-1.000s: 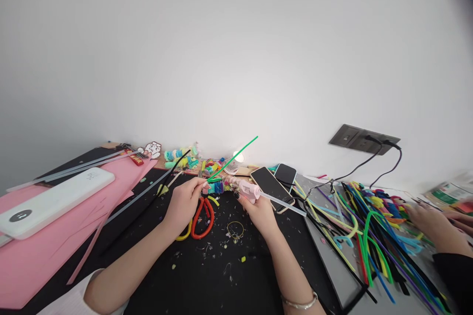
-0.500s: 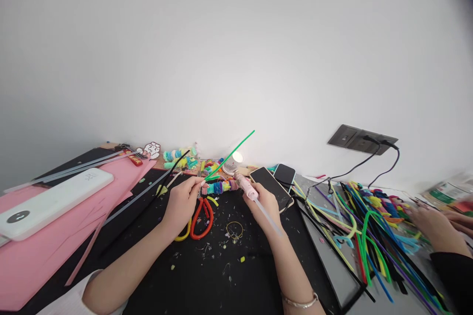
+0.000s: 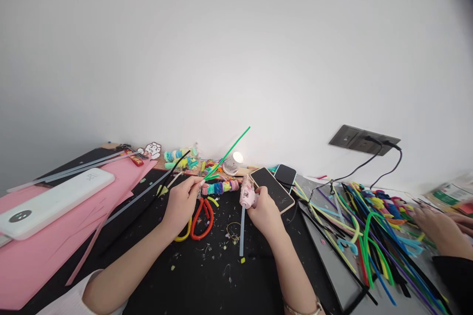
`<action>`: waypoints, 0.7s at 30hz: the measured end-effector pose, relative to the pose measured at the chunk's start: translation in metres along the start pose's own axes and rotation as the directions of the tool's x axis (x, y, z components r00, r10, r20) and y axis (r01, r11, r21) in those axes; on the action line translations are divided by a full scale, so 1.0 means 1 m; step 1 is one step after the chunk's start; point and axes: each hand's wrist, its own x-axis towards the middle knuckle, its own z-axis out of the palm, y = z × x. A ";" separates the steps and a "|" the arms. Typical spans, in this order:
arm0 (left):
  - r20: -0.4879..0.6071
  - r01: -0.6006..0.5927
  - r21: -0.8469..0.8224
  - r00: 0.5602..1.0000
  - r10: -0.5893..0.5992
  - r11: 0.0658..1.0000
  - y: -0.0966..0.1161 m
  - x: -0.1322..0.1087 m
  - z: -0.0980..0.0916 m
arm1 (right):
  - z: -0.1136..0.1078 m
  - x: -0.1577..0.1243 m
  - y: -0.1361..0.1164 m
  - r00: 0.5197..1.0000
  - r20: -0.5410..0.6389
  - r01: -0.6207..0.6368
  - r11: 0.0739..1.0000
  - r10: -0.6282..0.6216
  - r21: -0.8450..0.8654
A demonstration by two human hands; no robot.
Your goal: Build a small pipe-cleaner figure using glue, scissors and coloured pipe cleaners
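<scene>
Between the fingertips of my left hand [image 3: 184, 203] is a green pipe cleaner [image 3: 232, 147], slanting up to the right. My right hand [image 3: 265, 211] is closed round the grip of a pink hot glue gun [image 3: 247, 196], with a clear glue stick [image 3: 242, 231] sticking out of its back end. Just right of my left fingertips lies a row of colourful fuzzy rolls [image 3: 220, 187]; whether that hand touches it I cannot tell. Below it are scissors with orange and yellow handles [image 3: 201, 229], partly hidden by my left hand.
A phone [image 3: 271, 188] lies beside my right hand. Pink sheets [image 3: 48, 256] and a white power bank [image 3: 55, 202] are on the left. Many pipe cleaners [image 3: 380, 251] spread over the grey board at right, near another person's hand [image 3: 432, 229]. A lit lamp [image 3: 236, 158] stands by the wall.
My right hand has turned the glue gun more upright and drawn its nozzle away from the lamp; the glue stick now points down. My left hand has barely moved.
</scene>
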 end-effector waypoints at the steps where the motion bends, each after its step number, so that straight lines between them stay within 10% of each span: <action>1: 0.001 0.003 0.002 1.000 -0.003 1.000 0.000 0.000 0.000 | 0.001 0.000 0.000 1.000 0.016 -0.007 1.000 0.007 -0.004; 14: 0.014 0.004 0.017 1.000 -0.004 1.000 -0.002 0.000 0.000 | 0.001 -0.005 -0.004 0.993 0.092 -0.052 0.983 0.069 -0.178; 21: 0.103 -0.058 -0.082 0.992 0.066 0.995 0.001 -0.001 0.002 | -0.009 -0.004 -0.001 0.995 -0.076 0.080 0.988 -0.070 0.130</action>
